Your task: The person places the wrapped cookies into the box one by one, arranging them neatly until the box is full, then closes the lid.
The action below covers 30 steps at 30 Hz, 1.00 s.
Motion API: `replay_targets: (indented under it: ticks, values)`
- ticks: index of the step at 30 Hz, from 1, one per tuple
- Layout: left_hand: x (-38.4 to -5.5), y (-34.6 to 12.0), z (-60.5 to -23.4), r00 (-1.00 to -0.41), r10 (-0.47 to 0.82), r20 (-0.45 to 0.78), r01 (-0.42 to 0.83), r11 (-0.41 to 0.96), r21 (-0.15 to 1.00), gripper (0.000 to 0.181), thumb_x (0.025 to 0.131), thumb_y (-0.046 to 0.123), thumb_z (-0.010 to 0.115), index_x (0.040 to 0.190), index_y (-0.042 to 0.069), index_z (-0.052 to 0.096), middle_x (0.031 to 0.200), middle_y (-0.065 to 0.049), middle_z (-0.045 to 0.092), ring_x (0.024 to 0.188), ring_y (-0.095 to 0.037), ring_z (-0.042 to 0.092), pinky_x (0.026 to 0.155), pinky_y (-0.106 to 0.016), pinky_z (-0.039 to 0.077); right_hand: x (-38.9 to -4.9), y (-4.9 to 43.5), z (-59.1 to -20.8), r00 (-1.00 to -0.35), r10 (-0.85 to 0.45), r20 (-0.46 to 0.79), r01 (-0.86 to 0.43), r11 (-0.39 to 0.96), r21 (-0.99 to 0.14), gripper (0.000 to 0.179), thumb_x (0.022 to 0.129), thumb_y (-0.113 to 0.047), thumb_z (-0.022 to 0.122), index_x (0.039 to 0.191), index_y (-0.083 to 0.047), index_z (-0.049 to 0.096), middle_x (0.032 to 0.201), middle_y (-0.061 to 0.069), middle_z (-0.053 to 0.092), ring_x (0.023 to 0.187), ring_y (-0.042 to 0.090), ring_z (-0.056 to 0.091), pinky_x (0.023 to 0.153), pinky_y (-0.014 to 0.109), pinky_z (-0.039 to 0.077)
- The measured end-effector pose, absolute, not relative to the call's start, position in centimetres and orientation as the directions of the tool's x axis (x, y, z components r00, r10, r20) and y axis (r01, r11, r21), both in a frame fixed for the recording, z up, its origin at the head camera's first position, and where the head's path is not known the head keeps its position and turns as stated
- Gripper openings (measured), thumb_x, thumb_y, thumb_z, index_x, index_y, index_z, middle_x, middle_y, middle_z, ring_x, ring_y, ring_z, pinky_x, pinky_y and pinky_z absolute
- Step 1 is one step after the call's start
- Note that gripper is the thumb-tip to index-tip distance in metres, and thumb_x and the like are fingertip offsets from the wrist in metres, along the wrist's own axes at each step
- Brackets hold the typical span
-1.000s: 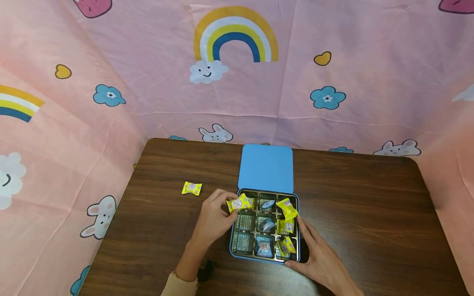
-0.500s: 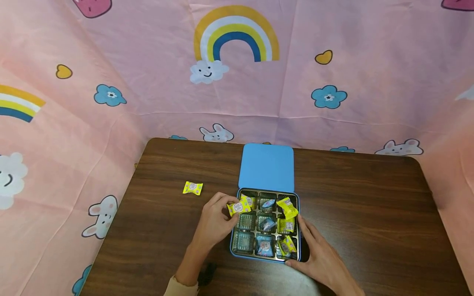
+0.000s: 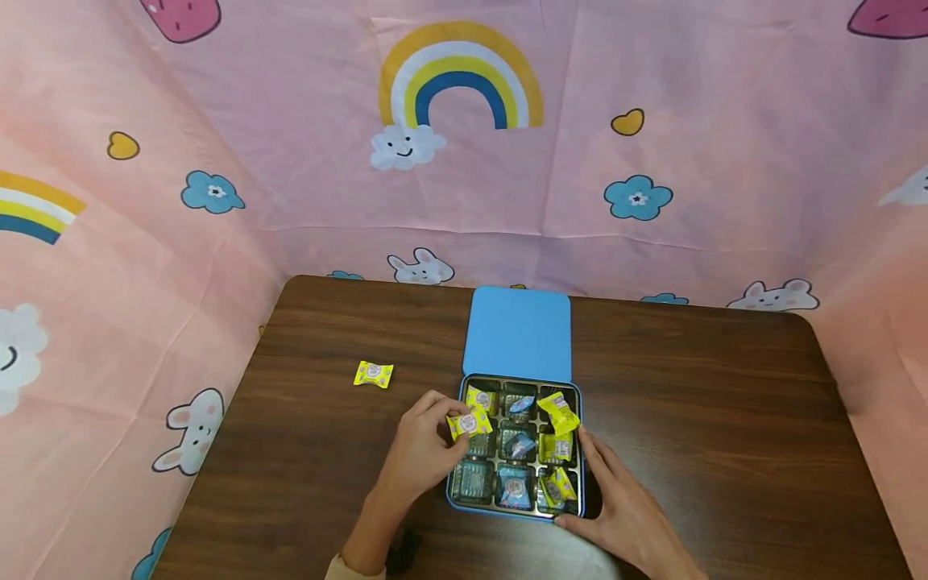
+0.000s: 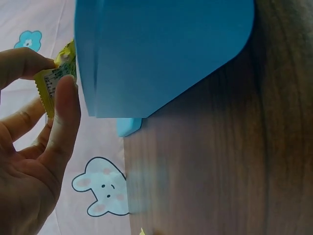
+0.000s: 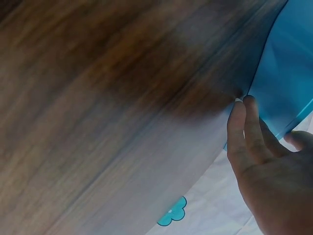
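We see the left hand (image 3: 423, 453) pinching a serrated-edged yellow candy (image 3: 470, 421); it has shifted nearer, off the far-left candy (image 3: 481, 399), and now hangs over the ribbed, squarish middle-left compartment (image 3: 482, 445), seemingly lining up with it. Our right hand (image 3: 625, 509), fingers fairly straight, touches the smooth blue tin (image 3: 486, 511) along its right side.

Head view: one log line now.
left hand: pinches yellow packet above tin | right hand: touches tin's right side | lid: open | loose packet: on table
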State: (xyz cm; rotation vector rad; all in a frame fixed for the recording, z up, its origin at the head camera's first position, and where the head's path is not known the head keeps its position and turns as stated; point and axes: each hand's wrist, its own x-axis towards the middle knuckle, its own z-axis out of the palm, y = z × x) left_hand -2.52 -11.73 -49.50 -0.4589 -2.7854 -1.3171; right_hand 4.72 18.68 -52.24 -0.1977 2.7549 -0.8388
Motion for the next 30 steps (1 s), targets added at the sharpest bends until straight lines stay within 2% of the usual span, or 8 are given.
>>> replay_targets:
  ticks: [16,23,30]
  values:
    - [-2.12,-11.80,-49.80,-0.954,0.276,0.116,0.270,0.625,0.732,0.026,0.080,0.011,0.080,0.103,0.020,0.072,0.096,0.010,0.054,0.063,-0.004,0.052,0.056,-0.022,0.047,4.76,18.53,-52.30,-0.960,-0.201,-0.195,-0.059,0.825,-0.562,0.122,0.067,-0.080,0.070,0.161,-0.031,0.010,0.154,0.017,0.036,0.125,0.042,0.052,0.082,0.058,0.052]
    - [-2.12,-11.87,-49.82,-0.949,0.287,0.129,0.297,0.684,0.667,0.026,0.084,0.024,0.079,0.109,0.022,0.073,0.102,0.008,0.059,0.058,0.002,0.045,0.050,-0.021,0.040,4.78,18.55,-52.29,-0.958,-0.201,-0.205,-0.056,0.832,-0.552,0.122,0.067,-0.081,0.068,0.161,-0.032,0.008,0.154,0.016,0.036,0.126,0.041,0.051,0.083,0.059,0.052]
    - [-2.13,-11.94,-49.85,-0.953,0.270,0.137,0.294,0.716,0.633,0.023,0.084,0.028,0.079,0.106,0.027,0.074,0.102,0.011,0.059,0.059,0.002,0.042,0.048,-0.022,0.037,4.77,18.53,-52.30,-0.959,-0.201,-0.198,-0.061,0.834,-0.549,0.122,0.067,-0.082,0.068,0.161,-0.032,0.008,0.153,0.017,0.037,0.126,0.040,0.052,0.083,0.059,0.052]
